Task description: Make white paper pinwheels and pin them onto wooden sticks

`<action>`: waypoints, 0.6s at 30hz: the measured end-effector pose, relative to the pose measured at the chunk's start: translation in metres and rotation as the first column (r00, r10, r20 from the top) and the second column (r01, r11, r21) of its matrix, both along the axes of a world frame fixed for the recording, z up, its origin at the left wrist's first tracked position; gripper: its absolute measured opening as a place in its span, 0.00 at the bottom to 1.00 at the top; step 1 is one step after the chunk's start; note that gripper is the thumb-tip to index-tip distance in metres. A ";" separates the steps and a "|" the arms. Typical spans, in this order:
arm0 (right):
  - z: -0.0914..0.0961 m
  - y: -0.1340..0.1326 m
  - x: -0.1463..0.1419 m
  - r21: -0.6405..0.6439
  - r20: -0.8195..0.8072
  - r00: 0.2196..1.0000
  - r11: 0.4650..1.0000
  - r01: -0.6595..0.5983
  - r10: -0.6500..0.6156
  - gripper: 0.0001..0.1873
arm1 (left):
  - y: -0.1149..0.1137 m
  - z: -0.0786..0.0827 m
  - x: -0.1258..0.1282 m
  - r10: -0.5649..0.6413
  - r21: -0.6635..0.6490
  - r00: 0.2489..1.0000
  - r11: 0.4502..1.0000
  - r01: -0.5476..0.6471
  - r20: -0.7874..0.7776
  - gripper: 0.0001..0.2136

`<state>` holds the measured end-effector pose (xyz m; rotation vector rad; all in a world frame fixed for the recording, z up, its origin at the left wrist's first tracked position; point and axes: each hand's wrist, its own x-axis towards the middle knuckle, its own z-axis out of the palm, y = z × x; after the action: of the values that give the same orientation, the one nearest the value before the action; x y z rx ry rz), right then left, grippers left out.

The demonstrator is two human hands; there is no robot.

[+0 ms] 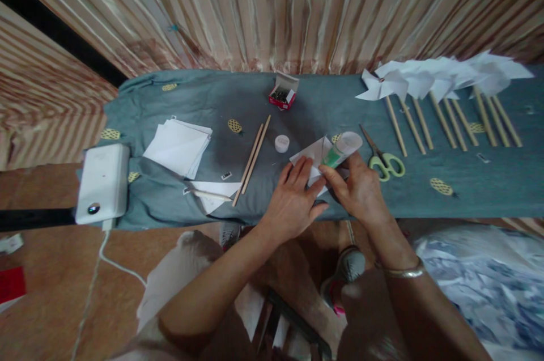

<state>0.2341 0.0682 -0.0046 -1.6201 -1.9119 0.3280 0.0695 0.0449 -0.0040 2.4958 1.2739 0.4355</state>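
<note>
A sheet of white paper with cut or folded corners lies at the front of the cloth-covered table. My left hand rests flat on it with the fingers stretched out. My right hand is wrapped round a glue stick, a white tube with a green label. The tube is tilted, its lower end down at the paper; its tip is hidden by my fingers. A white round cap sits on the cloth to the left of the paper. Green-handled scissors lie just right of my right hand.
Several paper pinwheels on wooden sticks line the right side. A red box of small pins stands open at the back. On the left are two wooden sticks, a paper stack, a pencil and a white power bank.
</note>
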 end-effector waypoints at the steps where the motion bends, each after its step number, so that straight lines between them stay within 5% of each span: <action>1: 0.000 0.000 0.001 0.001 0.000 1.000 1.000 0.000 0.000 0.23 | 0.000 0.000 0.000 0.001 -0.002 1.000 1.000 -0.001 -0.001 0.25; 18: 0.000 0.008 0.003 0.016 -0.031 0.999 1.000 0.022 -0.021 0.21 | 0.000 0.001 0.000 0.002 0.013 1.000 1.000 -0.002 0.004 0.24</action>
<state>0.2372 0.0760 -0.0046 -1.6144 -1.8683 0.3254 0.0694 0.0446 -0.0034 2.5032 1.2759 0.4509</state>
